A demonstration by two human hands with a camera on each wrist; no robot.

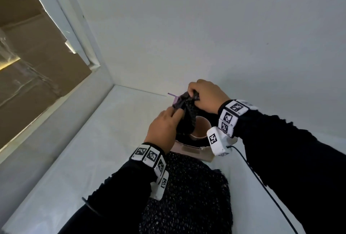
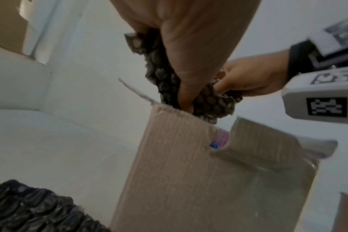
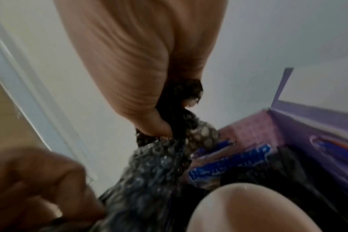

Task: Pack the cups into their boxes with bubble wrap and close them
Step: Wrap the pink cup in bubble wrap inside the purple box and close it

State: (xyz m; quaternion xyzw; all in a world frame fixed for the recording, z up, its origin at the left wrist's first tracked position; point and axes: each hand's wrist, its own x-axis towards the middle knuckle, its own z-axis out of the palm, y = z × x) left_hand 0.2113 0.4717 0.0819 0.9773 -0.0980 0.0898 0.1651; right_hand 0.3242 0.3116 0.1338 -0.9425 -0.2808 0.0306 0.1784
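Both hands hold a crumpled strip of black bubble wrap [image 1: 189,115] over an open cardboard box [image 1: 191,152] on the white table. My left hand [image 1: 177,111] pinches the strip's near side, and my right hand [image 1: 193,93] pinches its top end. Under the wrap, a pinkish cup [image 1: 201,127] stands inside the box. The left wrist view shows the left hand [image 2: 186,106] pressing the wrap [image 2: 163,75] at the box's rim [image 2: 179,172]. In the right wrist view, the right hand [image 3: 161,128] grips the wrap [image 3: 159,164] above the cup [image 3: 248,208] and the box's printed purple inside [image 3: 298,119].
A large sheet of black bubble wrap [image 1: 187,196] lies on the table [image 1: 84,149] in front of the box, under my left forearm. Brown cartons [image 1: 37,65] stand beyond the frame at the left. A white wall is close behind. A cable [image 1: 262,181] hangs from the right wrist.
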